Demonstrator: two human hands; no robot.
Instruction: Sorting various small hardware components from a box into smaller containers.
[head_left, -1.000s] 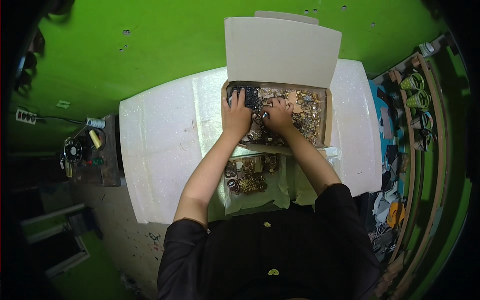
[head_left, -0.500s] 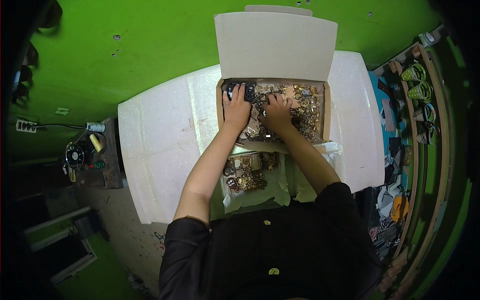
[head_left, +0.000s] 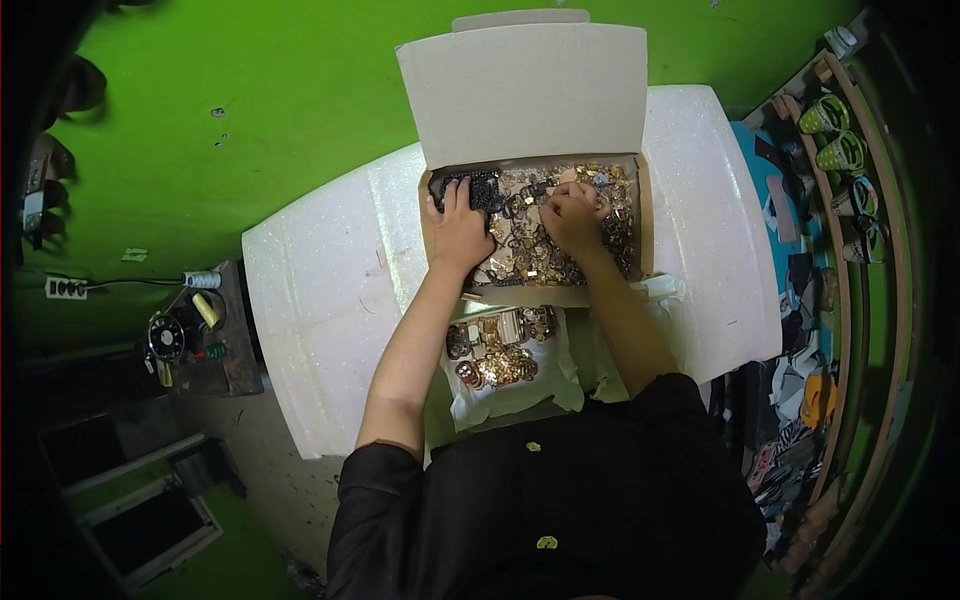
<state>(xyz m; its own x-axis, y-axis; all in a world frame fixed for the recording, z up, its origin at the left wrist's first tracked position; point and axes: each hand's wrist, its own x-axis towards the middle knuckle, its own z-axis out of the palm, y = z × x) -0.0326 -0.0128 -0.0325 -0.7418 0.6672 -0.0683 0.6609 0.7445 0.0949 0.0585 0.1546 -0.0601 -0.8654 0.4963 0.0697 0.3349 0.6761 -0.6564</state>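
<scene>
White wrap (head_left: 515, 400), at the table's (head_left: 325, 270) near edge: bears gold pieces (head_left: 508, 367) in a loose cluster, seemingly to keep them apart from the box's contents.

Box (head_left: 647, 235), open, just beyond the wrap: holds trinkets (head_left: 530, 264), mostly gold and dark. Its low walls likely stop small items from scattering over the table.

Your left hand (head_left: 461, 238), from the box's left edge toward its far left corner: open, palm down, fingers spread on black beads (head_left: 482, 190), perhaps to steady them.

Your right hand (head_left: 575, 222), over the box's right half: fingers curled, a shape that suits small items; whether they grip one cannot be told.

Lid (head_left: 525, 95): upright at the box's far edge, apparently folded back to leave the contents within your reach.

Wall (head_left: 320, 90): green, behind the table's far edge.
</scene>
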